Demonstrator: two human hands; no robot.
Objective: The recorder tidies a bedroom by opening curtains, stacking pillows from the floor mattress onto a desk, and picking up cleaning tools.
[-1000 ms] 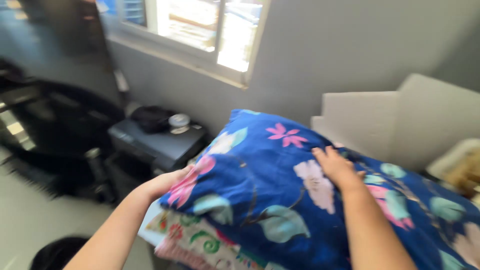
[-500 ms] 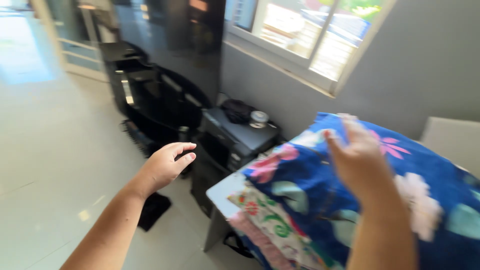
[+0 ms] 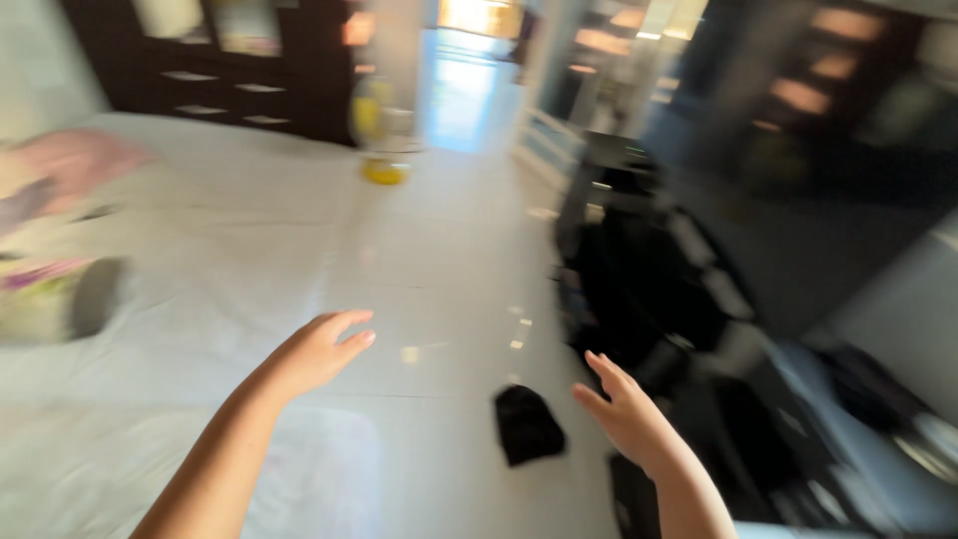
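- Both hands have left the blue floral bedding, which is out of view now.
- Left hand (image 3: 317,351) hovers open and empty over the white floor (image 3: 439,260).
- Right hand (image 3: 627,414), open and empty, is near a black cloth (image 3: 527,425) on the floor.

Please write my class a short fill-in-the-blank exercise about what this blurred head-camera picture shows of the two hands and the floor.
1. Both hands, the left hand and the right hand, are open and hold ____.
2. On the pale floor between the hands lies a small ____ object.
3. The yellow thing stands far off on the ____.

Missing words: nothing; black; floor
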